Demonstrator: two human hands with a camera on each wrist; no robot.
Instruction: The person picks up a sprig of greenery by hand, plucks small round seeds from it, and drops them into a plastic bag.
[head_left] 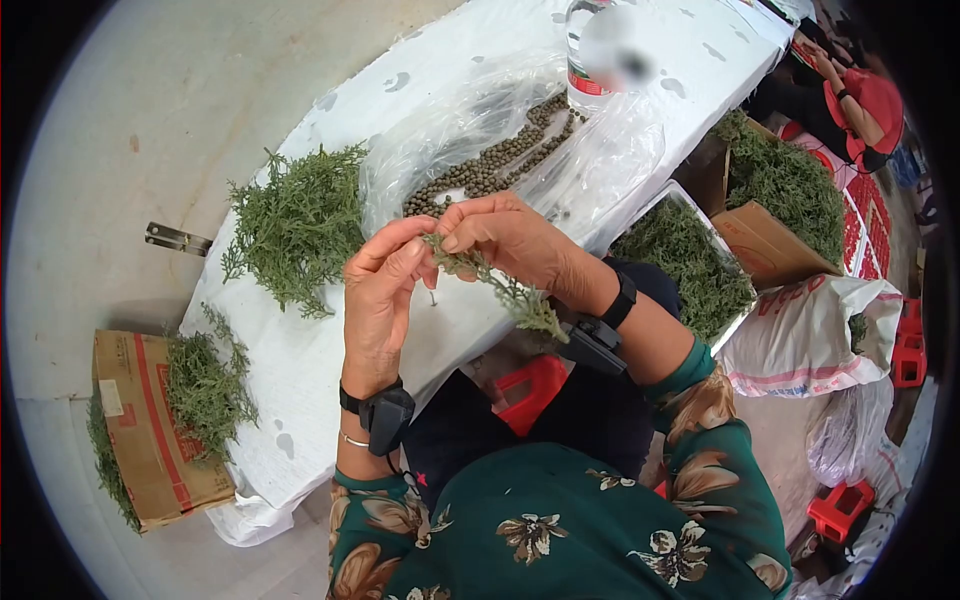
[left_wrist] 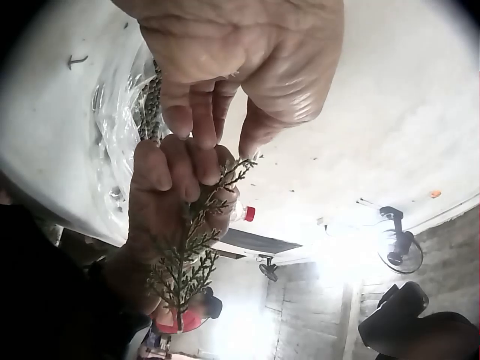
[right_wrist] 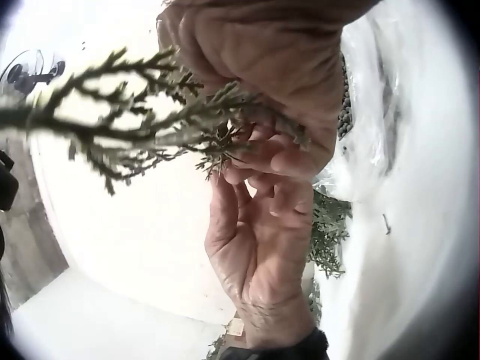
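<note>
A green artificial cypress-like sprig (head_left: pixel 515 297) is held up over the front edge of the white-covered table (head_left: pixel 465 325). My right hand (head_left: pixel 515 240) grips it near its upper end, and its stem trails back beneath the right wrist. The left hand (head_left: pixel 380 285) meets the right at that end, thumb and fingertips pinching the leafy tip. In the left wrist view, the tip of the sprig (left_wrist: pixel 187 259) reaches the left thumb. The right wrist view has the sprig's branches (right_wrist: pixel 150 131) close to the camera, with the left hand (right_wrist: pixel 262 240) below. The fingers partly hide the pinched part.
Small brown balls (head_left: pixel 490 165) lie on clear plastic (head_left: pixel 420 140) beyond the hands. A pile of sprigs (head_left: pixel 300 225) is at left, near a cardboard box (head_left: pixel 150 430). To the right stand a sprig-filled container (head_left: pixel 685 260), a white sack (head_left: pixel 810 335) and a seated person (head_left: pixel 860 110).
</note>
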